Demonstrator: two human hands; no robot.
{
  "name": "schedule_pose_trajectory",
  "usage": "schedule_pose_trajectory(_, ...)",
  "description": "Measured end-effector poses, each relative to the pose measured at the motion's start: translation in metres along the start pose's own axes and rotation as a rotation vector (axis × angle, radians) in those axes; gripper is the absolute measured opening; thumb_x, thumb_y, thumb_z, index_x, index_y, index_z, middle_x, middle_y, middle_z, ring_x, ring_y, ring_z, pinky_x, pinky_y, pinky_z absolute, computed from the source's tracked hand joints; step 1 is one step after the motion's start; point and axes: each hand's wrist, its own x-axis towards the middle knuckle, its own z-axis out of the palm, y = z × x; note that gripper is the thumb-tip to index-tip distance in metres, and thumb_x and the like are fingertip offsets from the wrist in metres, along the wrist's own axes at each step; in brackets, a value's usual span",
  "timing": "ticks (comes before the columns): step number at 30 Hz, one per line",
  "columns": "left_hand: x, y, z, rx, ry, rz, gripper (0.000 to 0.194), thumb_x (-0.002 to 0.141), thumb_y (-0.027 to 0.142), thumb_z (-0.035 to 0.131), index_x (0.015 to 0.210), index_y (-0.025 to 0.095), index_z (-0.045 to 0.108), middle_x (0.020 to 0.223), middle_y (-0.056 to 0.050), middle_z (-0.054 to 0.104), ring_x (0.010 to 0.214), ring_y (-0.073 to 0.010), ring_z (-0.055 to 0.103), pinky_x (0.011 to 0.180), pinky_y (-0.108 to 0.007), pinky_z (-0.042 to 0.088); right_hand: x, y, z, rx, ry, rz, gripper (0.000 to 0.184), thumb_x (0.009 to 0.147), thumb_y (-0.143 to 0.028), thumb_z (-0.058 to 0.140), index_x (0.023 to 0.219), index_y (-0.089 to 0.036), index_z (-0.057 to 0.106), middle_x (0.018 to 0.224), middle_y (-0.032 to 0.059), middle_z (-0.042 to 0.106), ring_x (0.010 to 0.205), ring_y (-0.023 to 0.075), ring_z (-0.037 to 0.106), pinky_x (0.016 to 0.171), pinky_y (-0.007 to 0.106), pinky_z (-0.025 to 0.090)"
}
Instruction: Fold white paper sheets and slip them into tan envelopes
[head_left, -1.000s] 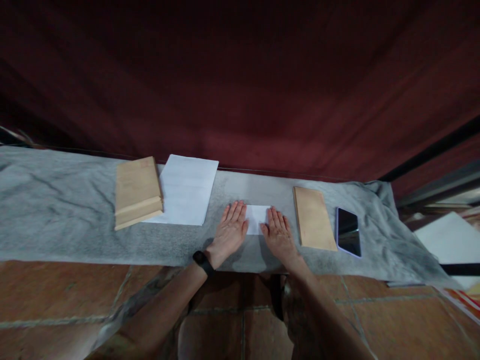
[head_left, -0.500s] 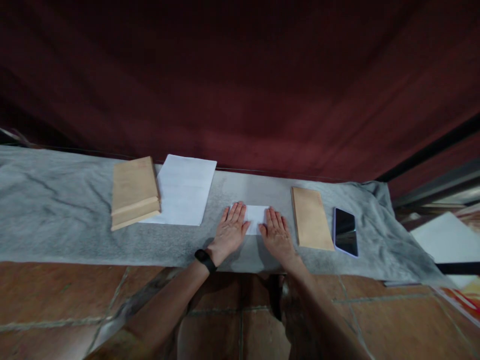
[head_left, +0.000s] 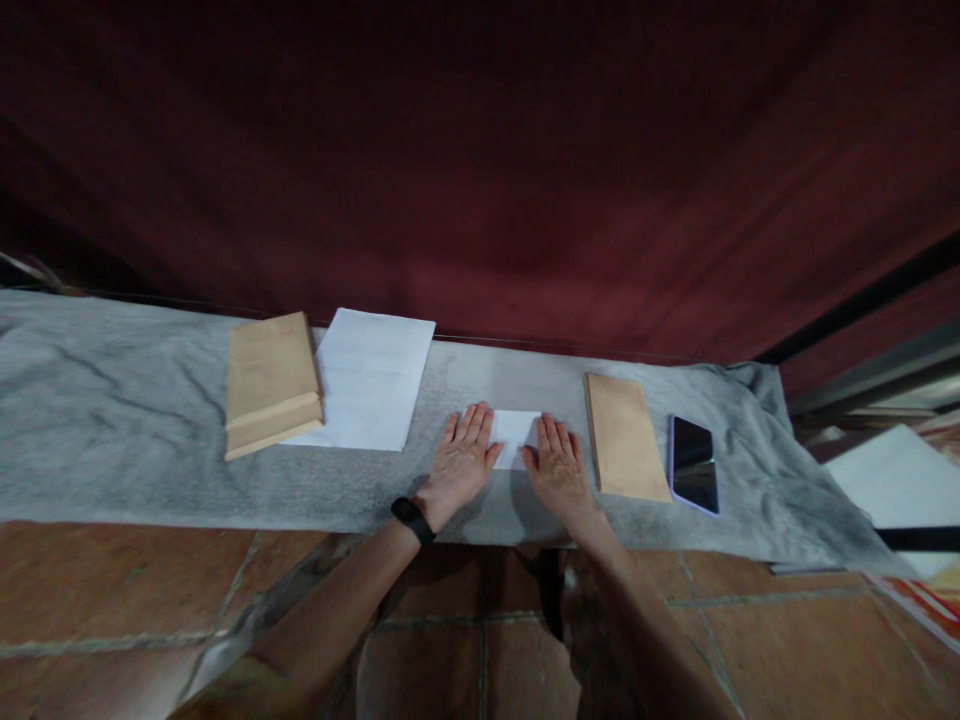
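Note:
A small white sheet of paper [head_left: 514, 437], apparently folded, lies on the grey cloth [head_left: 487, 510] in front of me. My left hand [head_left: 461, 462] rests flat on its left end, fingers stretched out, with a black band on the wrist. Flat on the right end is my right hand [head_left: 557, 470], its fingers extended too. Both palms hide the ends of the paper; its middle shows between my thumbs. To the right of my right hand lies a stack of brown envelopes [head_left: 627, 437].
Left of my hands are larger white sheets [head_left: 379, 380], partly under more brown envelopes [head_left: 271, 370]. A phone [head_left: 694, 465] in a lilac case lies at the right. Behind the cloth-covered surface hangs a dark red curtain [head_left: 480, 220]. Tiled floor [head_left: 112, 580] shows below.
My hands stay flat on the small paper, the right one shifted very slightly to the right. The whole view has moved a little; the other things lie as before.

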Motion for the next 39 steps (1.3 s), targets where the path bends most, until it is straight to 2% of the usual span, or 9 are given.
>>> schedule_pose_trajectory(4,0.0,0.0,0.0,0.002,-0.011,-0.005,0.061,0.107,0.041,0.025,0.157,0.008,0.036,0.165,-0.014,0.033,0.156,-0.0248,0.022,0.128,-0.048,0.017,0.004,-0.004,-0.003,0.016,-0.014,-0.003,0.055,0.106,-0.035,0.037,0.154,-0.008,0.042,0.159,0.0179,0.043,0.147,0.0317,0.041,0.119,0.052,0.03)
schedule_pose_trajectory(9,0.001,0.0,0.003,-0.008,-0.001,0.007,0.059,0.106,0.04,0.027,0.158,0.012,0.035,0.165,-0.012,0.035,0.156,-0.0252,0.023,0.128,-0.05,0.018,0.012,-0.017,-0.006,0.078,-0.099,-0.06,0.054,0.107,-0.033,0.03,0.155,-0.011,0.04,0.162,0.0127,0.04,0.15,0.0278,0.036,0.122,0.049,0.028)
schedule_pose_trajectory(14,0.0,-0.002,0.003,-0.021,-0.018,0.021,0.056,0.106,0.035,0.029,0.158,0.016,0.036,0.165,-0.008,0.035,0.157,-0.0256,0.021,0.128,-0.05,0.018,0.016,-0.026,-0.004,0.102,-0.158,-0.083,0.053,0.107,-0.032,0.029,0.155,-0.015,0.042,0.162,0.0111,0.041,0.15,0.0277,0.036,0.122,0.052,0.027)
schedule_pose_trajectory(17,0.0,-0.003,0.001,-0.02,-0.026,0.021,0.056,0.106,0.035,0.028,0.158,0.016,0.036,0.166,-0.007,0.034,0.156,-0.0249,0.022,0.128,-0.049,0.017,0.016,-0.028,0.0,0.088,-0.144,-0.073,0.053,0.108,-0.033,0.029,0.156,-0.014,0.041,0.162,0.0119,0.038,0.151,0.0289,0.035,0.122,0.052,0.026)
schedule_pose_trajectory(24,-0.003,-0.004,-0.004,0.0,-0.017,-0.022,0.061,0.106,0.043,0.029,0.157,0.01,0.036,0.165,-0.012,0.032,0.156,-0.0264,0.022,0.128,-0.05,0.016,0.014,-0.023,0.005,0.055,-0.101,-0.074,0.056,0.108,-0.037,0.03,0.157,-0.012,0.037,0.163,0.0145,0.038,0.15,0.0298,0.036,0.121,0.051,0.026)
schedule_pose_trajectory(34,-0.007,-0.01,-0.005,0.023,-0.019,-0.029,0.067,0.106,0.051,0.028,0.158,0.008,0.034,0.165,-0.015,0.03,0.156,-0.0271,0.022,0.128,-0.051,0.014,0.008,-0.004,0.011,0.001,-0.005,-0.065,0.059,0.109,-0.042,0.028,0.157,-0.008,0.037,0.16,0.0168,0.041,0.145,0.0306,0.042,0.12,0.05,0.029)
schedule_pose_trajectory(39,-0.008,-0.011,-0.006,0.044,-0.031,-0.041,0.068,0.106,0.053,0.025,0.159,0.011,0.033,0.165,-0.013,0.031,0.156,-0.0258,0.023,0.128,-0.049,0.014,0.005,0.004,0.013,-0.013,0.022,-0.062,0.061,0.109,-0.044,0.026,0.157,-0.008,0.037,0.159,0.0168,0.044,0.146,0.0309,0.043,0.12,0.05,0.029)
